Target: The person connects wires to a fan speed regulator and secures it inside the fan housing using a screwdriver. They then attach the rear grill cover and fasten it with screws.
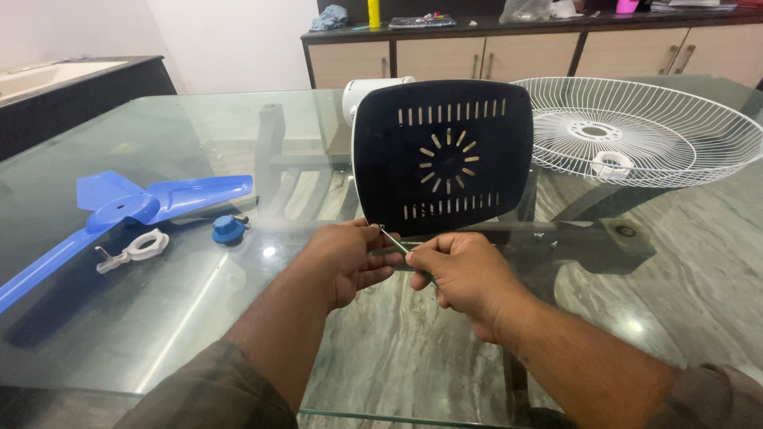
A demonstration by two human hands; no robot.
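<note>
Both forearms in dark sleeves reach forward over the glass table (119, 318). Right hand (465, 278) is closed around a green-handled screwdriver (407, 253), whose thin shaft slants up and left to a tip at the lower left edge of the black cover (442, 155). Left hand (346, 258) is pinched shut at that same tip, fingers touching the cover's bottom edge; whether it holds a screw I cannot tell. Just beyond the grip the cover stands upright, slotted, with a white motor housing (367, 89) behind it. Well left of the grip lie a blue knob (228, 229), a white ring (137, 249) and the blue blade (127, 206). Far right rests the white grille (636, 131).
</note>
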